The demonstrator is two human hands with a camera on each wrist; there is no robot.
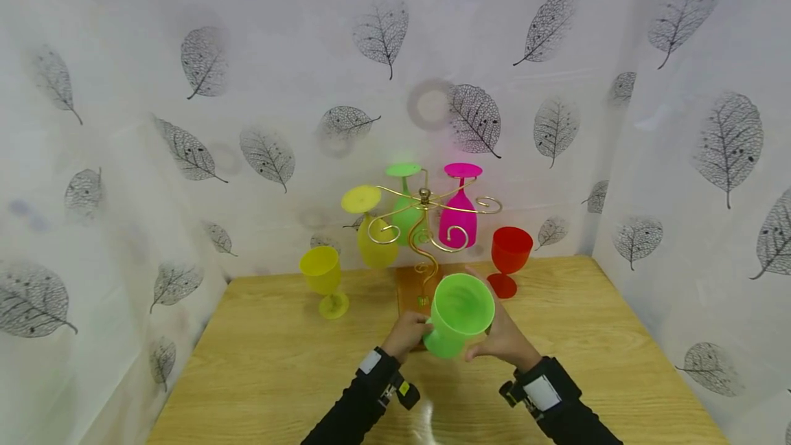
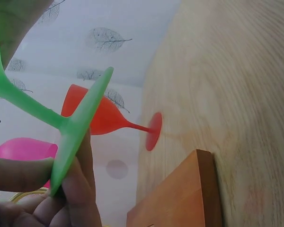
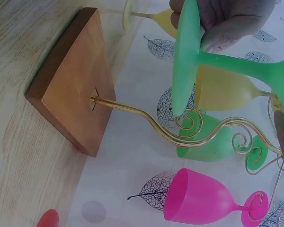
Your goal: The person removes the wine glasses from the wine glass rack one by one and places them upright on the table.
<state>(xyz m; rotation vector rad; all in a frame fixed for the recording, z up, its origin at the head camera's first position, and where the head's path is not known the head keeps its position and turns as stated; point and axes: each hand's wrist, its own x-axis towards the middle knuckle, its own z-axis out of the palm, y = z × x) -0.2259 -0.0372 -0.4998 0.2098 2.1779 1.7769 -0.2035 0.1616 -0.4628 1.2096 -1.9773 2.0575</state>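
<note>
A light green plastic goblet [image 1: 450, 338] is held tilted between both hands in front of the rack, its mouth facing the head camera. My left hand [image 1: 406, 335] pinches the rim of its round foot [image 2: 83, 125], thumb on one side and fingers on the other. My right hand [image 1: 508, 342] holds the bowl from the right, its fingers partly hidden behind it. Just behind stands a gold wire rack [image 1: 424, 202] with a curved stem and curled arms. Upside down on it hang a yellow goblet [image 1: 377, 242], another green goblet [image 1: 406, 218] and a pink goblet [image 1: 459, 220].
On the wooden table [image 1: 259, 362], a yellow goblet [image 1: 322, 273] stands upright left of the rack and a red goblet [image 1: 510, 253] stands to its right. The rack rises from a square brown wooden base [image 3: 78, 80]. A leaf-printed white sheet [image 1: 309, 33] surrounds the back and sides.
</note>
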